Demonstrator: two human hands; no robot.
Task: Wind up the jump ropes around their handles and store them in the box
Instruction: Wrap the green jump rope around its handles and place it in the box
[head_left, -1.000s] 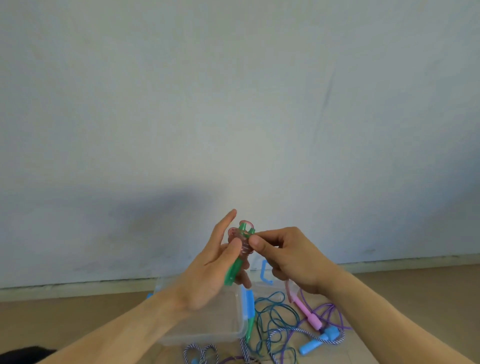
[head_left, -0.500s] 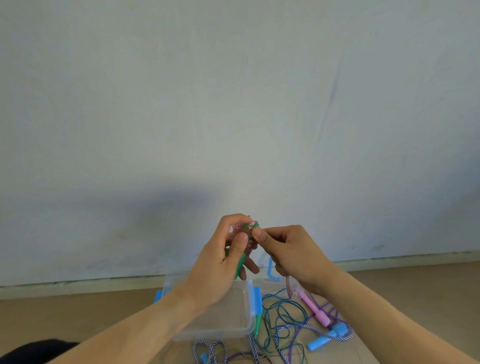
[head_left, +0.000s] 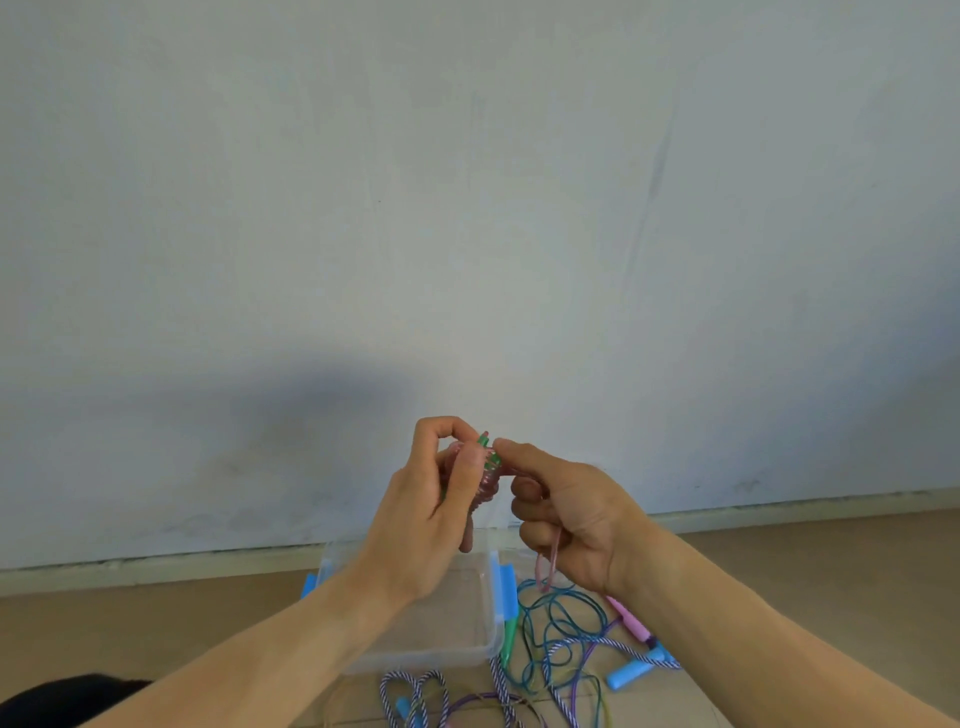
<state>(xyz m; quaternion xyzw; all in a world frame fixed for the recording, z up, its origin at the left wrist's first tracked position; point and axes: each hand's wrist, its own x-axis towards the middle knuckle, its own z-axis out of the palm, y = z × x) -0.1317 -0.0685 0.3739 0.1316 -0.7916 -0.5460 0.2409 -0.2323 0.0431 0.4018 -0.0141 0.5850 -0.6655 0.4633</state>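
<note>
Head view, above the clear box (head_left: 483, 649) on the floor: left hand (head_left: 426, 514) curls round green handles (head_left: 487, 448) wound with pink rope (head_left: 488, 480). Right hand (head_left: 566, 514) pinches the handle top, loose pink loop (head_left: 550, 564) hanging from its curled fingers. Teal rope (head_left: 561, 618), striped rope (head_left: 608, 644) and blue handle (head_left: 631, 675) lie right of the box.

Both hands were raised together before the chest: the left hand (head_left: 426, 512) curled, thumb upright, the right hand (head_left: 563, 512) pinching at its fingertips (lower fingers folded), forearms converging.
</note>
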